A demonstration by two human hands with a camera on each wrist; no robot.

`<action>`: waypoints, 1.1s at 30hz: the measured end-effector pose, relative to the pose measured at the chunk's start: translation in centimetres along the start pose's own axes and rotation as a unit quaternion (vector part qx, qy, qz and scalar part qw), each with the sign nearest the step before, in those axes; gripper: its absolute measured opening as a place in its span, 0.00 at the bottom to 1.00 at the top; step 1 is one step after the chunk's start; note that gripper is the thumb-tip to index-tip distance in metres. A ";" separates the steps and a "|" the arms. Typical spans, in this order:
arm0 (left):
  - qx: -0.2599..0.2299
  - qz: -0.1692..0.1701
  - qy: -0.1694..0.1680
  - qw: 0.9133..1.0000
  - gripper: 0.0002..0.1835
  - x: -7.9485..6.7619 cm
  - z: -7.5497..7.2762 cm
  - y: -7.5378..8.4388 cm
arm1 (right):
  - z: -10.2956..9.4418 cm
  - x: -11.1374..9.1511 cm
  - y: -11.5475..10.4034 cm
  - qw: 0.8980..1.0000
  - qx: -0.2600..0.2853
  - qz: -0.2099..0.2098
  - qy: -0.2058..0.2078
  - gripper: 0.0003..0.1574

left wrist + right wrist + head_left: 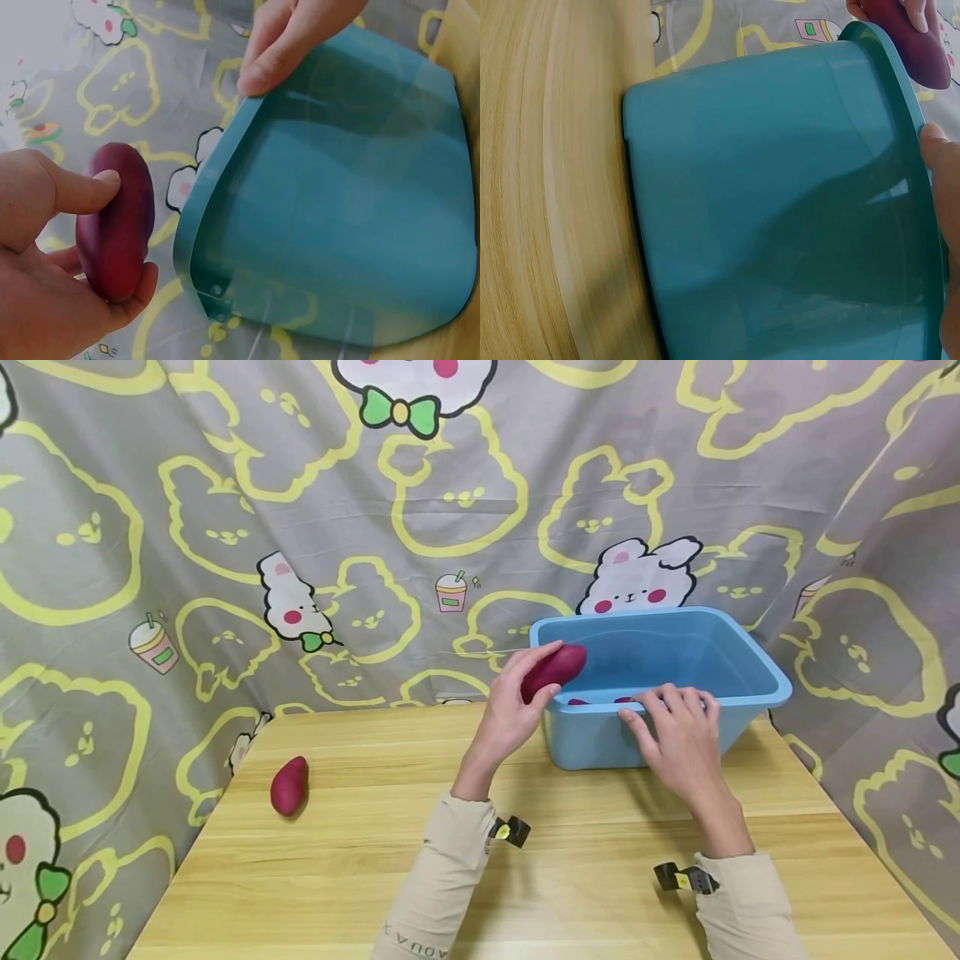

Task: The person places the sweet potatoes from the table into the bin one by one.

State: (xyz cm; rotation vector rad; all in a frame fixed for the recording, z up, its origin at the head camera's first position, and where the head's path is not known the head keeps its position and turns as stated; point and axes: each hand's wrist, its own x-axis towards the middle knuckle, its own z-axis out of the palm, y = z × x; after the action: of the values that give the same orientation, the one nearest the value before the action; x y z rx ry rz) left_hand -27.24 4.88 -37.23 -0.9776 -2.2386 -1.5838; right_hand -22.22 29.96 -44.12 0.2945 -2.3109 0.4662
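Note:
My left hand (508, 710) holds a purple-red sweet potato (561, 668) between thumb and fingers, at the near left corner of a blue plastic bin (596, 739). The left wrist view shows the thumb across the top of this sweet potato (116, 225) and fingers beneath it. My right hand (682, 739) grips the bin's near rim, thumb outside and fingers over the edge. Inside the bin, bits of purple-red (624, 699) peek above the near rim; the rest is hidden by the wall. Another sweet potato (289, 787) lies on the table's left side.
The light wood table (360, 868) carries the bin at its back right. A grey curtain with yellow cartoon outlines (457, 493) hangs right behind the table and along both sides. Each wrist wears a small black camera (517, 832).

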 end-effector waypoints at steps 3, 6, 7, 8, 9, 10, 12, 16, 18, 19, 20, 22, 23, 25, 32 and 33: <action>0.008 0.005 -0.004 1.000 0.31 0.2 0.2 -0.1 | 0.0 0.0 0.1 1.000 -0.001 -0.001 0.000 0.17; 0.020 0.006 -0.010 1.000 0.34 0.3 0.4 -0.1 | 0.1 0.0 0.1 1.000 -0.002 -0.002 0.001 0.17; 0.024 0.005 -0.011 1.000 0.35 0.3 0.4 -0.1 | 0.1 0.0 0.1 1.000 -0.002 -0.002 0.002 0.17; 0.025 0.004 -0.012 1.000 0.37 0.3 0.5 -0.1 | 0.1 0.0 0.2 1.000 -0.002 -0.002 0.003 0.17; 0.027 0.002 -0.012 1.000 0.38 0.3 0.5 0.0 | 0.1 -0.1 0.2 1.000 -0.002 -0.003 0.004 0.17; 0.028 0.000 -0.011 1.000 0.38 0.4 0.5 0.0 | 0.1 -0.1 0.2 1.000 -0.001 -0.003 0.004 0.17; 0.030 -0.004 -0.006 1.000 0.37 0.4 0.6 0.0 | 0.1 -0.1 0.3 1.000 -0.001 -0.003 0.005 0.17; 0.034 -0.007 0.005 0.999 0.32 0.4 0.9 0.0 | 0.2 -0.1 0.3 1.000 -0.001 -0.001 0.003 0.17; 0.034 -0.005 0.005 0.999 0.31 0.3 1.1 -0.1 | 0.2 -0.1 0.3 1.000 0.000 0.000 0.002 0.17; 0.033 -0.005 0.002 0.999 0.32 0.3 1.2 -0.1 | 0.2 -0.2 0.3 1.000 -0.001 0.001 0.001 0.18; 0.032 -0.004 -0.002 0.999 0.32 0.3 1.3 -0.1 | 0.2 -0.2 0.3 1.000 -0.001 0.001 0.001 0.18; 0.028 -0.004 -0.008 1.000 0.34 0.2 1.5 -0.1 | 0.2 -0.2 0.4 1.000 -0.003 0.000 0.000 0.18; 0.025 -0.003 -0.010 1.000 0.35 0.1 1.6 -0.1 | 0.2 -0.2 0.4 1.000 -0.003 0.000 0.001 0.18; 0.021 -0.001 -0.009 1.000 0.34 0.1 1.8 -0.2 | 0.2 -0.3 0.5 1.000 -0.005 0.000 0.001 0.19; -0.010 0.003 0.003 1.000 0.24 0.3 2.4 -0.5 | 0.1 -0.1 0.3 1.000 -0.007 0.000 0.004 0.19; -0.013 0.002 0.005 1.000 0.23 0.3 2.5 -0.6 | 0.1 -0.1 0.3 1.000 -0.007 -0.001 0.004 0.19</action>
State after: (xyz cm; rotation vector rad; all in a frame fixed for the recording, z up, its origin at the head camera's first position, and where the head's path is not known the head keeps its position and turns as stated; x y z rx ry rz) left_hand -27.36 7.11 -38.54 -0.9775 -2.2134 -1.6161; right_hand -22.35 30.16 -44.31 0.2872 -2.3046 0.4497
